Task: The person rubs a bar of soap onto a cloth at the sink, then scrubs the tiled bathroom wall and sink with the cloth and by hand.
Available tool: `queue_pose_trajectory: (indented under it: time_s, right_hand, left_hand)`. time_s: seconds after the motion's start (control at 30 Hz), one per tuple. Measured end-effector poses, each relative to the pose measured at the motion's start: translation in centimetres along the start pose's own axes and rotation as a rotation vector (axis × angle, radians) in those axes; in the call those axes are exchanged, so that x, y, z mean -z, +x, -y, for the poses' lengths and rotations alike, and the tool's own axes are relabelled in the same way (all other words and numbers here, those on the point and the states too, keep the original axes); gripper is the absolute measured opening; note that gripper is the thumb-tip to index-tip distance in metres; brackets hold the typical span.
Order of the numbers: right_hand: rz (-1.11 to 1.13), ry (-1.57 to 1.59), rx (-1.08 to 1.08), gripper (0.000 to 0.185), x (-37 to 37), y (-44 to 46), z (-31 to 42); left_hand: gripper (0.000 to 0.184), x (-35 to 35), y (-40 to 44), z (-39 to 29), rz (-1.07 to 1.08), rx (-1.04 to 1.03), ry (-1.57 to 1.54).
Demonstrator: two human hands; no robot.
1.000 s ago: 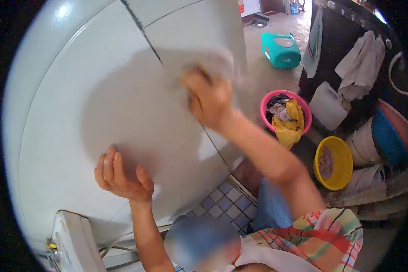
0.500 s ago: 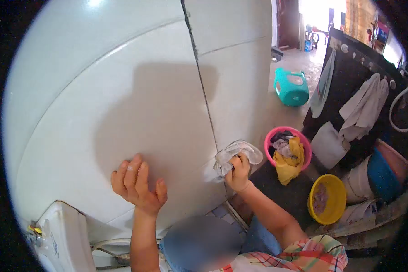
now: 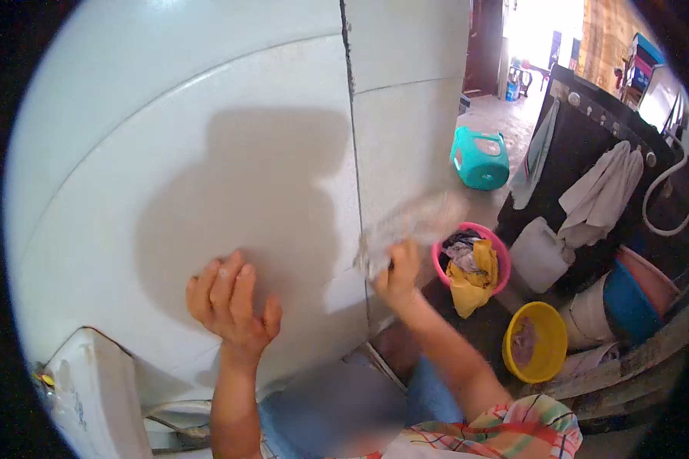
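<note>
My right hand (image 3: 399, 274) is closed on a whitish cloth (image 3: 415, 222), which is smeared by motion. The cloth is at the white tiled wall (image 3: 413, 138), close to the dark vertical seam; whether all of it touches the tiles I cannot tell. My left hand (image 3: 234, 302) is open in front of the wall on the left, fingers slightly bent and thumb apart, holding nothing. Whether its fingertips press on the tiles is unclear. A large shadow falls on the wall between and above both hands.
To the right stand a pink basin (image 3: 503, 264) of clothes and a yellow basin (image 3: 552, 336) with cloth inside. A teal plastic stool (image 3: 486, 170) lies beyond. A dark appliance (image 3: 543, 172) draped with cloths is at right. A white cistern (image 3: 104, 382) sits lower left.
The cloth in my right hand has swung out, its loose part now blurred up and to the right. My left hand has barely moved. The view has shifted slightly.
</note>
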State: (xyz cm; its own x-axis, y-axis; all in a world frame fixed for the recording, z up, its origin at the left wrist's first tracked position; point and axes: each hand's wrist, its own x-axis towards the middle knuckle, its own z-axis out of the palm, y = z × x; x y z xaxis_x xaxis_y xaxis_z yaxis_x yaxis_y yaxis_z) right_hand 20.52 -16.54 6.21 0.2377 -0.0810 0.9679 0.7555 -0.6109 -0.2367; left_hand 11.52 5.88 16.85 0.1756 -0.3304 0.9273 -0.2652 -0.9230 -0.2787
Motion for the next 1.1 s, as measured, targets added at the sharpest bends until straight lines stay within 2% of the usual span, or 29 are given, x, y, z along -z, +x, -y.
queue_pose_trajectory:
  time_s: [0.03, 0.07, 0.17, 0.23, 0.4, 0.5, 0.53, 0.6, 0.67, 0.73, 0.8, 0.83, 0.9, 1.03, 1.1]
  right_hand:
    - [0.087, 0.032, -0.092, 0.020, 0.5, -3.2, 0.0]
    - [0.092, 0.027, -0.096, 0.020, 0.6, -4.5, -0.1]
    - [0.093, -0.039, -0.209, 0.030, 0.7, -5.6, 0.7]
    - [0.064, -0.079, -0.069, 0.032, 0.9, -1.0, 0.6]
    - [-0.142, -0.024, 0.267, 0.032, 0.4, 17.9, 3.7]
    - [-0.224, 0.057, 0.290, 0.031, 0.3, 19.1, 3.7]
    - [-0.229, -0.016, 0.262, 0.027, 0.2, 16.8, 3.0]
    - [-0.104, -0.074, 0.138, 0.021, 0.0, 8.7, 0.8]
    - [0.010, 0.026, 0.017, 0.017, 0.0, -0.1, -0.6]
    - [0.083, 0.000, -0.136, 0.017, 1.0, -4.2, 0.3]
    - [0.078, 0.019, -0.172, 0.018, 1.4, -3.8, 1.0]
    - [0.066, 0.045, -0.177, 0.018, 1.3, -2.4, 1.1]
    - [0.008, -0.084, -0.043, 0.028, 1.5, 2.7, 1.3]
    - [-0.154, -0.029, 0.259, 0.029, 0.7, 16.7, 2.9]
    - [-0.182, -0.005, 0.254, 0.028, 0.1, 17.5, 2.5]
  left_hand:
    - [0.037, 0.0, 0.1, -0.1, -0.005, 0.002, 0.005]
    - [0.036, -0.1, 0.2, -0.1, -0.010, 0.000, 0.008]
    - [0.036, 0.1, 0.3, 0.0, 0.001, -0.004, 0.009]
    - [0.036, -0.1, 0.2, 0.2, -0.008, -0.003, 0.021]
    - [0.036, 0.0, 0.2, 0.2, -0.005, -0.006, 0.006]
    - [0.036, 0.0, 0.1, 0.1, -0.006, -0.004, -0.013]
    - [0.036, 0.0, 0.3, 0.1, -0.005, -0.010, -0.010]
    - [0.036, 0.0, 0.4, 0.2, -0.004, -0.012, -0.002]
    - [0.036, -0.1, 0.2, 0.1, -0.014, -0.006, -0.015]
    - [0.036, -0.3, 0.5, 0.0, -0.018, -0.004, 0.006]
    - [0.036, 0.0, 0.3, -0.2, -0.006, -0.011, 0.010]
    - [0.036, 0.0, 0.4, -0.3, -0.006, -0.014, 0.021]
    - [0.036, -0.1, 0.5, -0.2, -0.011, -0.015, 0.031]
    - [0.035, -0.2, 0.6, -0.2, -0.007, -0.005, 0.024]
    - [0.035, -0.1, 0.4, -0.1, -0.009, -0.007, 0.030]
